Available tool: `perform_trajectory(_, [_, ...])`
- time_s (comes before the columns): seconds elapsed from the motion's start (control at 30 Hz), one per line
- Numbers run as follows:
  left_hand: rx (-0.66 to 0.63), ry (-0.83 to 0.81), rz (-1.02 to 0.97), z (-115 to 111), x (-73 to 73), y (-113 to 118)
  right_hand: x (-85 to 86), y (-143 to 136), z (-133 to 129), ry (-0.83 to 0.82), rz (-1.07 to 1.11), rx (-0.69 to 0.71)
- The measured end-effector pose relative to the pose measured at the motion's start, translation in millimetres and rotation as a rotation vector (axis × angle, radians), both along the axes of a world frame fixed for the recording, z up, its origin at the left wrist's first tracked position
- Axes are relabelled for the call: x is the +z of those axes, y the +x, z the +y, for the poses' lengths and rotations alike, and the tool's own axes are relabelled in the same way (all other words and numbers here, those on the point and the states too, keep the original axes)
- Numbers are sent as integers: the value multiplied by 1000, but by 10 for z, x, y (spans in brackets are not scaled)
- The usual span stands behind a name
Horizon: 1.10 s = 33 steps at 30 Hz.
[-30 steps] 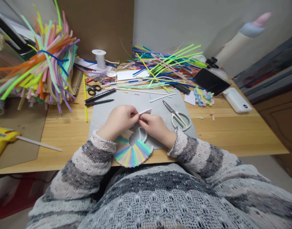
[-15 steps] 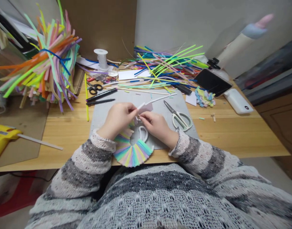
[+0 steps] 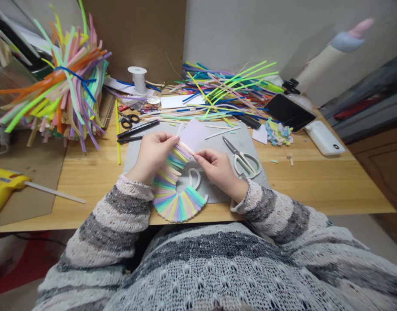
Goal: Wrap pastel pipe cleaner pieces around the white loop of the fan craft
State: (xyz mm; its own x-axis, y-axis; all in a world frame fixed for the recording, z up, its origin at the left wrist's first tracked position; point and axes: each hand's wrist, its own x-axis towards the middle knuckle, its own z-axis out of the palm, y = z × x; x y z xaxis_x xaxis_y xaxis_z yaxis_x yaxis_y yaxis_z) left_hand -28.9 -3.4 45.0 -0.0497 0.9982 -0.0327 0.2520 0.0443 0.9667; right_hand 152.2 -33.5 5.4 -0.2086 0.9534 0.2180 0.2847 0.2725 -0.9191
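My left hand (image 3: 155, 153) is closed on the upper end of a curved band of pastel pipe cleaners (image 3: 179, 207), laid side by side in a fan. The thumb and fingers of my right hand (image 3: 216, 168) pinch the right tip of a pale pipe cleaner (image 3: 185, 147) at the band's top edge. Behind that end stands a lilac card (image 3: 193, 131), partly hidden. A white pipe cleaner loop (image 3: 196, 178) curls beside the band, below my right hand. White-handled scissors (image 3: 242, 157) lie on the grey mat (image 3: 214, 190) to the right.
Loose pipe cleaners (image 3: 231, 90) pile up at the back, and a big bundle (image 3: 68, 82) stands at left. A yellow glue gun (image 3: 5, 185) lies far left. Black markers (image 3: 138, 129), small scissors (image 3: 129, 121), a white spool (image 3: 139, 80) and a phone (image 3: 291, 111) surround the mat.
My left hand has shifted left, away from my right. The band's upper end and the lilac card are more exposed. A white pipe cleaner piece now lies separately on the mat behind my right hand.
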Motion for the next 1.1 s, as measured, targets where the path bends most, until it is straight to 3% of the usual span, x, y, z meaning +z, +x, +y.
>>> perform_trajectory(0.2, [-54,-57,-105,13,17,-31,-8,-3,56,-88,141,40])
perform_trajectory(0.43, [-157,-80,-153,46,-12,-74,-4,62,145,-396,295,279])
perform_trajectory(0.57, [-154,-86,-108,50,-18,-83,8,129,178,-372,209,347])
perform_trajectory(0.87, [-102,-98,-112,38,-8,-57,64,178,178,-306,146,292])
perform_trajectory(1.1, [-195,-126,-216,45,-30,-88,59,163,170,-398,181,343])
